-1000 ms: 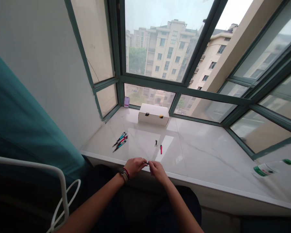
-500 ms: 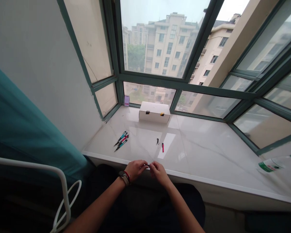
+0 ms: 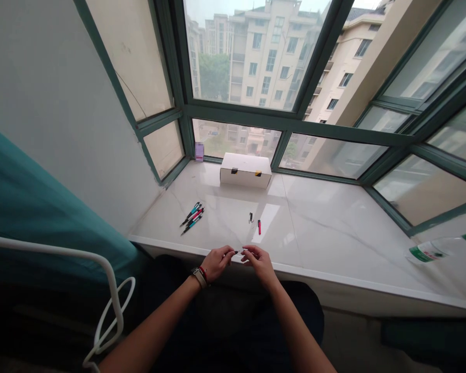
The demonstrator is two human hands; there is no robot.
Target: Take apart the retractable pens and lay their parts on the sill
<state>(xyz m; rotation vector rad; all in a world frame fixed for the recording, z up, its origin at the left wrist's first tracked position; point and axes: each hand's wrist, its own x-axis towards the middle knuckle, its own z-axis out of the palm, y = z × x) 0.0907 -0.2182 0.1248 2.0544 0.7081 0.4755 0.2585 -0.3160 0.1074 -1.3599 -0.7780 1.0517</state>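
Right hand (image 3: 259, 260) fingers have spread; left hand's (image 3: 216, 263) grip pinches a small dark piece (image 3: 236, 252), now more exposed between hands, near sill (image 3: 326, 228) edge. Right grip: hold unclear.

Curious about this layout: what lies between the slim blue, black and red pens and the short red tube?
The head view shows a small cluster of black and pale pieces, nearer the short red tube.
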